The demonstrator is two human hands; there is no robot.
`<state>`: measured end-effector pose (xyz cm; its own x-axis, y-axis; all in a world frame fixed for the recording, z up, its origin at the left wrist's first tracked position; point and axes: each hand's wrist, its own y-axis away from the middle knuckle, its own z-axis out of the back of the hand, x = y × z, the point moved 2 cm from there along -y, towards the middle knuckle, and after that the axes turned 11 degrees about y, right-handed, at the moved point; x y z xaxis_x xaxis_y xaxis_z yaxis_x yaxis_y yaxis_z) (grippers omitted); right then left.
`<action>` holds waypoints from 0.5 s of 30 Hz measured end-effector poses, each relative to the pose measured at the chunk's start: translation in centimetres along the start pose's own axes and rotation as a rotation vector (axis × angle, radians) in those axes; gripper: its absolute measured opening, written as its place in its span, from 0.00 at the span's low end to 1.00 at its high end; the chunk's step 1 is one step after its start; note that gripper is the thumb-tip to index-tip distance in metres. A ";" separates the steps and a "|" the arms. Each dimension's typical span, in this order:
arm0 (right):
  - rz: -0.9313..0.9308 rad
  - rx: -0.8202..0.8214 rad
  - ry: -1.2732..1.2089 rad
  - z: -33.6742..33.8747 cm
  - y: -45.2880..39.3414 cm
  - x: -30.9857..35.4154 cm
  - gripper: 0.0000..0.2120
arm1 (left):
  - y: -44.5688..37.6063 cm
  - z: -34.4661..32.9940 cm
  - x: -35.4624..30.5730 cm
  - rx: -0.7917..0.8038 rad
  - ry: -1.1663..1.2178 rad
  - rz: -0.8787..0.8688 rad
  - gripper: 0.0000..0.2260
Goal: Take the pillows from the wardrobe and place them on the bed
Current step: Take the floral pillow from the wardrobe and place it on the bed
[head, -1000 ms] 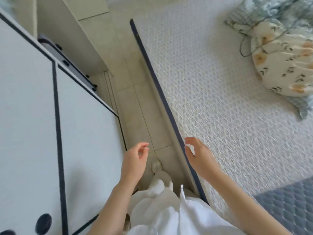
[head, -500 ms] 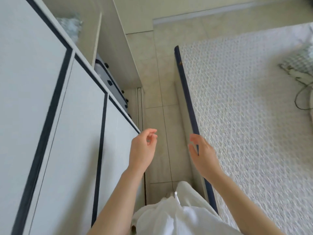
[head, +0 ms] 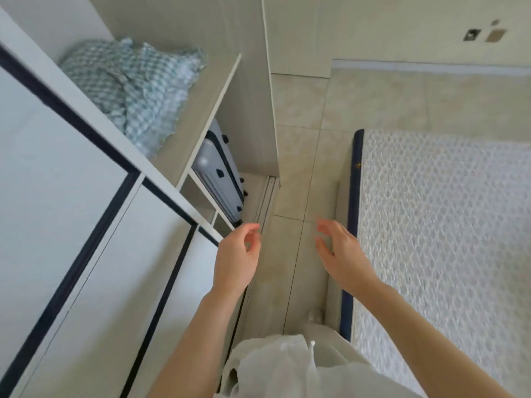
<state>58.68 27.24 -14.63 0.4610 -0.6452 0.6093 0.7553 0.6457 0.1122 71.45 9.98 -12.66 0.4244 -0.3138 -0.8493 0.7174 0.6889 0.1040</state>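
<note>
A blue-and-white checked pillow [head: 135, 84] lies crumpled on a shelf [head: 201, 110] inside the open wardrobe at the upper left. The bed [head: 445, 225], a white quilted mattress with a dark blue edge, fills the right side. My left hand [head: 238, 254] hovers beside the wardrobe's sliding door, fingers loosely curled and empty. My right hand [head: 342, 251] hangs over the floor next to the mattress edge, fingers apart, holding nothing. Both hands are well below and apart from the pillow.
A white sliding door with dark blue trim [head: 71, 225] covers the wardrobe's near part. A grey suitcase [head: 218, 173] stands under the shelf. A narrow strip of beige tiled floor [head: 298, 173] runs between wardrobe and bed. A wall closes the far end.
The view has swung left and up, away from the bed toward the wardrobe. The floral pillow on the bed has left the view, and the checked pillow on the shelf has come into sight.
</note>
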 end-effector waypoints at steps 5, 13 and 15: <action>0.189 0.071 0.032 1.9 -9.2 2.6 0.20 | -5.0 0.0 -1.8 -0.182 0.029 0.057 0.14; 0.450 0.130 0.078 2.1 -22.8 10.1 0.28 | -15.6 2.0 -2.8 -0.459 0.106 0.094 0.23; 0.505 0.144 0.124 1.7 -26.0 12.1 0.30 | -18.1 2.6 -2.9 -0.499 0.126 0.082 0.25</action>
<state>43.82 3.32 -8.78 0.8085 -0.2775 0.5189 0.3576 0.9320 -0.0588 58.66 -3.27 -10.74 0.3767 -0.1856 -0.9076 0.3203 0.9454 -0.0604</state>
